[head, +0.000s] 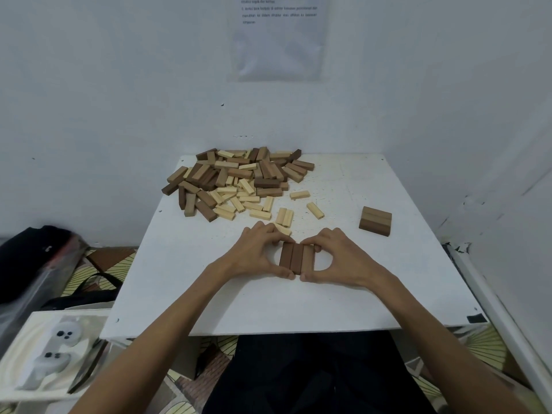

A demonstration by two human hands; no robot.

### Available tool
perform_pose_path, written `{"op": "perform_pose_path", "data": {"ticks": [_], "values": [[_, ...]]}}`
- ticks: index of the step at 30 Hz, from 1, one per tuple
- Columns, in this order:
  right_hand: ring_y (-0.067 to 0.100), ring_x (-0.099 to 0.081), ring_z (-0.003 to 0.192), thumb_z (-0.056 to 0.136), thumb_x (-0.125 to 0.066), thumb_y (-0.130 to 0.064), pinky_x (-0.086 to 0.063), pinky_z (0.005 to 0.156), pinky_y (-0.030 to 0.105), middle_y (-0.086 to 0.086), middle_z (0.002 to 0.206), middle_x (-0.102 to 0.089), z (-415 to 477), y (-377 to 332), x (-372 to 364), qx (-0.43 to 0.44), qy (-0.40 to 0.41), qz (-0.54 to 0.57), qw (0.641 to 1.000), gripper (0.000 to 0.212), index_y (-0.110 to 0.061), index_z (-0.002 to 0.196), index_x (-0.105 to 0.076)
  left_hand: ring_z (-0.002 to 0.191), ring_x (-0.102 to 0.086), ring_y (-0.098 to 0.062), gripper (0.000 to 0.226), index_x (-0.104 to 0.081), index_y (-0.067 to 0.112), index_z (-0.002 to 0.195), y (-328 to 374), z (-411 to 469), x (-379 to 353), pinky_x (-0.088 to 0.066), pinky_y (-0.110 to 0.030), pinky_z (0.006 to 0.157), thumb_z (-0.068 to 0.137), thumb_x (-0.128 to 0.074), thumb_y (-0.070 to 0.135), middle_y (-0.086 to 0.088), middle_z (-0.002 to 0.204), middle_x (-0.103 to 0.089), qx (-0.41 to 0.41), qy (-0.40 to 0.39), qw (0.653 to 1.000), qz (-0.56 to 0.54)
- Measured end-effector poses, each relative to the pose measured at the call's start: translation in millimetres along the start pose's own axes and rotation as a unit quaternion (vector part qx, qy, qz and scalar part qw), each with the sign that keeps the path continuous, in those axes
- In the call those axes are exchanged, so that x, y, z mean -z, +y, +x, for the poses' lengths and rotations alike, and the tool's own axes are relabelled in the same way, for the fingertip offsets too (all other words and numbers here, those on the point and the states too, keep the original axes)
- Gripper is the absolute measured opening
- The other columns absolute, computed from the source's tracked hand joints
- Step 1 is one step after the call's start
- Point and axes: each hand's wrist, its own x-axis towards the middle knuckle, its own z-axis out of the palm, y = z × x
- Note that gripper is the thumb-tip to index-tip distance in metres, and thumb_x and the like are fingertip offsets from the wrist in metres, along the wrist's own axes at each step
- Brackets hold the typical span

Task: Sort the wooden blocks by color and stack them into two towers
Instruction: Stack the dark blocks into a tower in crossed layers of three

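Three dark brown blocks (296,258) lie side by side as one flat row in the middle of the white table (209,294). My left hand (257,252) and my right hand (337,258) pinch this row from both sides, thumbs at its near end, fingers at its far end. A squared group of dark brown blocks (375,220) stands to the right. A mixed pile of dark and light blocks (236,180) covers the far left of the table. A few light blocks (285,217) lie loose just beyond my hands.
White walls close in behind and to the right of the table. A black bag (33,258) and a white tray with two controllers (56,351) sit on the floor to the left. A printed sheet (277,37) hangs on the back wall.
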Motion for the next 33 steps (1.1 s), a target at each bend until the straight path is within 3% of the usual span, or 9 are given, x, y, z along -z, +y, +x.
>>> {"op": "perform_pose_path", "data": {"ticks": [17,22,29,33], "values": [[0.004,-0.037,0.119,0.070,-0.085,-0.053,-0.040,0.097,0.020,-0.013,0.118,-0.037,0,12,5,-0.002,0.048,0.045,0.998,0.070,-0.036,0.133,-0.060,0.096,-0.040,-0.001,0.068,-0.064,0.039,0.110,8,23,1,-0.035,-0.029,0.085,0.055,-0.079,0.078,0.019,0.094,-0.050,-0.049,0.023,0.998,-0.028],[0.002,-0.038,0.118,0.069,-0.085,-0.049,-0.035,0.091,0.012,-0.017,0.118,-0.037,4,23,34,-0.009,0.067,0.029,0.997,0.068,-0.038,0.132,-0.060,0.095,-0.042,-0.008,0.072,-0.064,0.039,0.112,23,53,8,-0.039,-0.035,0.088,0.054,-0.071,0.081,0.017,0.095,-0.049,-0.066,0.028,0.997,-0.018],[0.003,-0.035,0.120,0.064,-0.074,-0.060,-0.047,0.102,0.029,-0.022,0.118,-0.038,-2,54,69,-0.030,0.102,0.022,0.994,0.065,-0.039,0.125,-0.063,0.112,-0.034,-0.006,0.070,-0.063,0.047,0.117,45,109,5,-0.034,-0.038,0.099,0.056,-0.069,0.082,0.016,0.116,-0.047,-0.101,0.014,0.995,-0.017],[0.005,-0.038,0.123,0.064,-0.073,-0.058,-0.042,0.107,0.039,-0.023,0.124,-0.041,-7,78,86,-0.055,0.131,0.018,0.990,0.062,-0.039,0.123,-0.064,0.116,-0.036,-0.004,0.065,-0.062,0.047,0.118,63,145,-4,-0.034,-0.041,0.105,0.061,-0.078,0.073,0.020,0.121,-0.050,-0.104,-0.029,0.994,-0.034]]}}
